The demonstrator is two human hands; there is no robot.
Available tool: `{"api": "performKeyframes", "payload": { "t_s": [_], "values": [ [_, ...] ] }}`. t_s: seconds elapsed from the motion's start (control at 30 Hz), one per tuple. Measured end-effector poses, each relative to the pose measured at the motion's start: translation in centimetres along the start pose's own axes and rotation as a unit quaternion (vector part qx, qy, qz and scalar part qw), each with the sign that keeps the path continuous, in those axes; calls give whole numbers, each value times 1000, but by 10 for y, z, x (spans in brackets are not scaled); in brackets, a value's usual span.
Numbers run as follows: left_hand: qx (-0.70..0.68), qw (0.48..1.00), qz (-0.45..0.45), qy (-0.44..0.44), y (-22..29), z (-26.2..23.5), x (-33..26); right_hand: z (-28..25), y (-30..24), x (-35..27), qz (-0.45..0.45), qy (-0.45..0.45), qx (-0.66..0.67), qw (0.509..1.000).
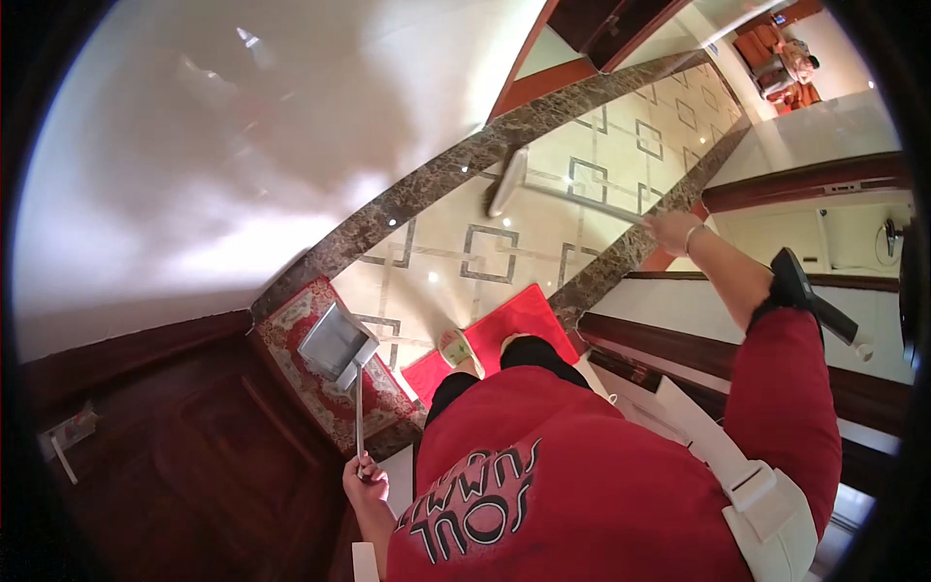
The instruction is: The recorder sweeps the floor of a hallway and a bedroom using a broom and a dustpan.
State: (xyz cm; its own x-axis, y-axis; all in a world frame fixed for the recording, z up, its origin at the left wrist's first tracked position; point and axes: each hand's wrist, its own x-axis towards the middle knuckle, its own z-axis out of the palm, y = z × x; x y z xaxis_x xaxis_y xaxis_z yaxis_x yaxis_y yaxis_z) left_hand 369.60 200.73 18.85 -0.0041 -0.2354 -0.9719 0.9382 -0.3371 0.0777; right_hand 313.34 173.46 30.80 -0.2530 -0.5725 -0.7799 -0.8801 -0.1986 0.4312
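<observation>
My left hand (366,481) is closed round the upright handle of a grey long-handled dustpan (335,339). The pan is over the patterned red-and-cream rug (291,330) beside the door; whether it touches the rug I cannot tell. My right hand (671,234) grips the end of a broom handle, with the arm stretched out to the right. The pale broom head (508,182) is over the tiled floor near the dark marble border, its bristles in shadow. No debris can be made out by the broom or in the pan.
My feet are on a red mat (519,325); a light slipper (455,347) shows. A brown wooden door (194,436) stands at left, a glossy white wall (242,145) beyond it. Shelving (776,233) lines the right. The tiled hallway (621,155) leads toward a seated person (797,64).
</observation>
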Motion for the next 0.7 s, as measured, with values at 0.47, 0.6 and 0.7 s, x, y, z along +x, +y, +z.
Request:
{"api": "performKeyframes", "payload": {
  "t_s": [0.47,0.6,0.7],
  "values": [
    [126,991,-28,-39,-2,40,10,105,-59,26,-134,-48,95,985],
    [194,981,18,-24,-18,78,10,121,34,21,17,-6,60,998],
    [257,966,19,-20,-24,103,25,106,64,11,73,46,20,996]
  ]
}}
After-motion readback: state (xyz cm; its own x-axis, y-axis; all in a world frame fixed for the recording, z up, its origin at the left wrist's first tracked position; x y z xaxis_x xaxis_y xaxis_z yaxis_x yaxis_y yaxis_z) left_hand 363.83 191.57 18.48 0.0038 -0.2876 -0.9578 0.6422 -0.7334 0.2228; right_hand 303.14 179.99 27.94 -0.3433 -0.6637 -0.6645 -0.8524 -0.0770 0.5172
